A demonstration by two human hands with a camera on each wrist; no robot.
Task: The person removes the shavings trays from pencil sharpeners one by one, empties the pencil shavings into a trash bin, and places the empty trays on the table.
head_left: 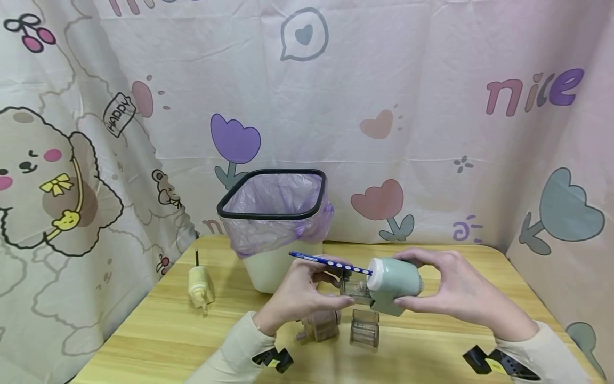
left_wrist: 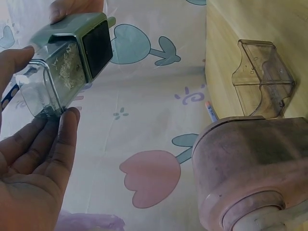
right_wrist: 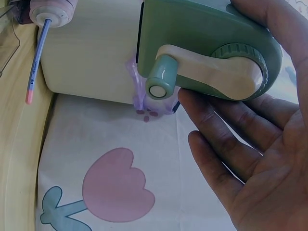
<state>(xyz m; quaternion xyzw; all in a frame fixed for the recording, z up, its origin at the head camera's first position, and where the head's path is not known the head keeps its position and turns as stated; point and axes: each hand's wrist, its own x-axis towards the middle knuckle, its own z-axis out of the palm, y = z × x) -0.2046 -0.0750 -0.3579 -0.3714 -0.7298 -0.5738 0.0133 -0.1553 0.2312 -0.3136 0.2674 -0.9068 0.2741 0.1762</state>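
My right hand (head_left: 451, 288) grips a green crank pencil sharpener (head_left: 400, 277), held in the air on its side. A blue pencil with white dots (head_left: 331, 261) sticks out of its white front. With thumb and fingers, my left hand (head_left: 307, 290) pinches the clear shavings drawer (left_wrist: 43, 89), which stands partly out of the green body. Pale shavings (left_wrist: 70, 67) lie inside it. The right wrist view shows the sharpener's beige crank (right_wrist: 207, 70) with a green knob.
A cream bin (head_left: 268, 269) lined with a purple bag stands behind my left hand. Below the hands are a pinkish sharpener (head_left: 325, 324) and a separate clear drawer (head_left: 364, 328). A yellow sharpener (head_left: 200, 285) holding a dark pencil stands at the table's left.
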